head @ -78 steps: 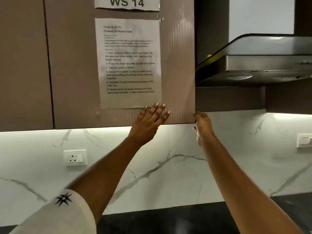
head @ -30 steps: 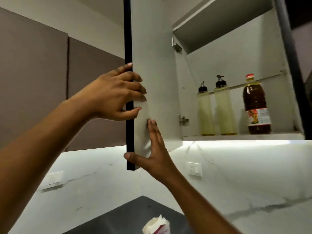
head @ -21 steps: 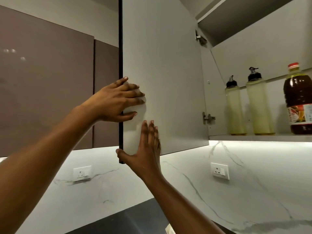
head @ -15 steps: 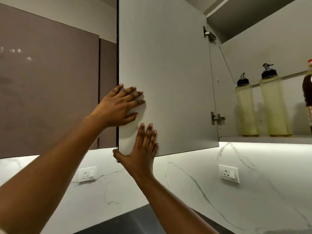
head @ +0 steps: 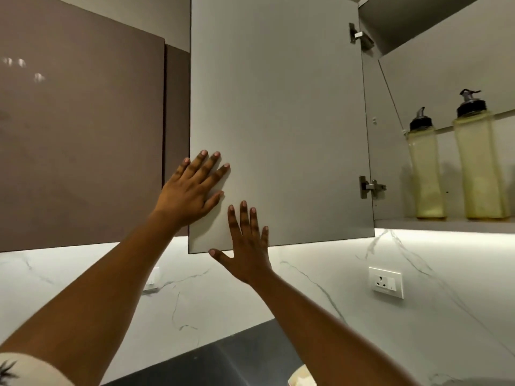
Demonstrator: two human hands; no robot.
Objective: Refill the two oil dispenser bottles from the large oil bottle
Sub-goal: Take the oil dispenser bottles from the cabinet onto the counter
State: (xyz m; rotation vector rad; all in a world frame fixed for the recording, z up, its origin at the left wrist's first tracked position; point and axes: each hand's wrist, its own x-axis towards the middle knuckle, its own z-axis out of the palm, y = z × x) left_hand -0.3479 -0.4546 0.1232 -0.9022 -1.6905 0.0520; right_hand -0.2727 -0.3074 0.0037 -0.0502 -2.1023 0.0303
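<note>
Faces an upper cabinet with its cabinet door (head: 278, 107) swung wide open, pale inner face toward the camera. Lays left hand (head: 192, 190) flat on that face low down at the free left edge, fingers straight and spread, gripping nothing. Sets right hand (head: 246, 246) just below and right of it, also flat and holding nothing: fingers straight, fanned up over the door's bottom part, thumb stuck out sideways under the bottom edge, palm below it. Has the two hands close together but apart. Shows, far right and well apart from both hands, shorter dispenser bottle (head: 425, 168) and taller dispenser bottle (head: 480, 162) upright on the cabinet shelf (head: 446, 225), side by side with a small gap. Shows both bottles with pale yellowish liquid up near black collars, metal spouts on top. Shows two metal hinges (head: 370, 187) on the door's right side, closed brown doors (head: 83, 135) at left. Shows below a lit marble backsplash (head: 320, 274) with a white socket (head: 386, 282), a dark counter (head: 223, 358), and a pale printed sleeve (head: 28, 369) at bottom left.
</note>
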